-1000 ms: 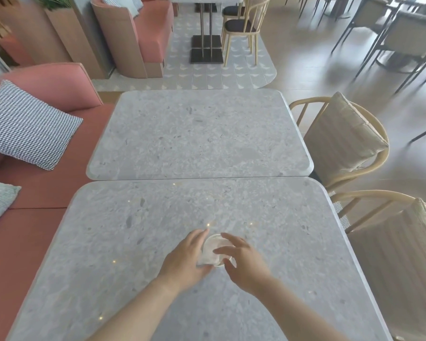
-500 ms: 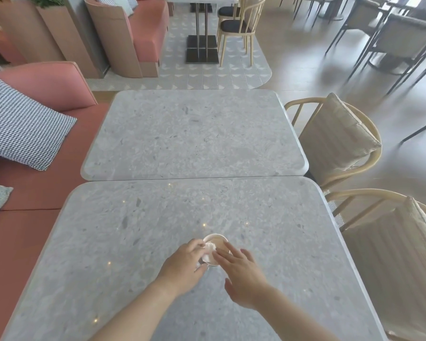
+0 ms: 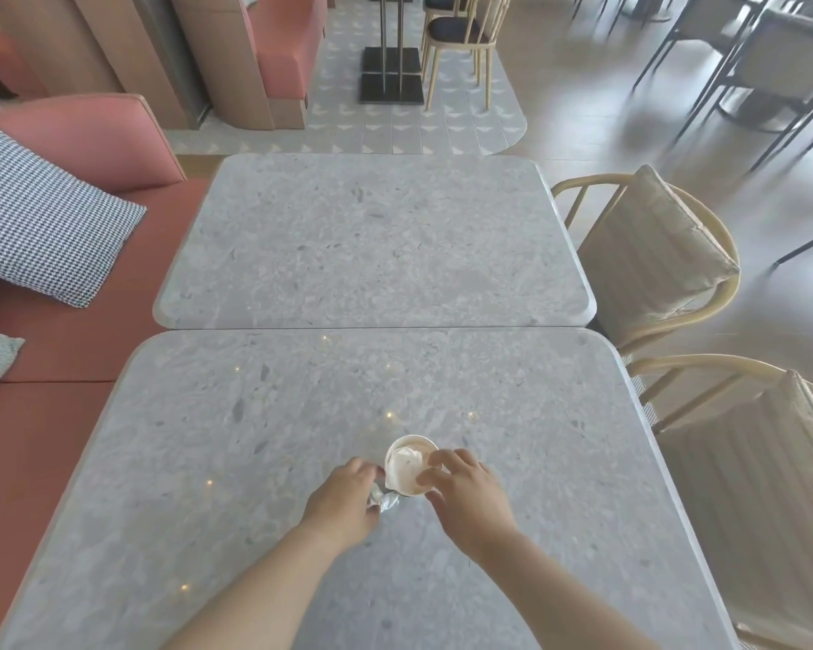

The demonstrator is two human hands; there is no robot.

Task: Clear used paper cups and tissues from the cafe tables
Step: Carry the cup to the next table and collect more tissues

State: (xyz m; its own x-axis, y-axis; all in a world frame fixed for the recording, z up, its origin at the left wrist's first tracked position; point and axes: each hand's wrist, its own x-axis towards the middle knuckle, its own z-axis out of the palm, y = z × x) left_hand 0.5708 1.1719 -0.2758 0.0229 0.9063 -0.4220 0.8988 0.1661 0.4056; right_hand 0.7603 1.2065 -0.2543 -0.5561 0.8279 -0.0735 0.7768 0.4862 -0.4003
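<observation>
A white paper cup stands on the near grey stone table, with a crumpled white tissue stuffed inside it. My right hand grips the cup's right rim and side, thumb over the rim. My left hand is just left of the cup, fingers curled round a small crumpled tissue or wrapper that pokes out beside the cup's base.
A second grey table adjoins the far edge. A pink bench with a checked cushion runs along the left. Two wooden chairs with beige cushions stand on the right. More chairs and tables stand farther back.
The tissue has gone deeper into the cup. My left hand has drawn back to the cup's left side, holding a small crumpled piece. My right hand has taken hold of the cup's rim.
</observation>
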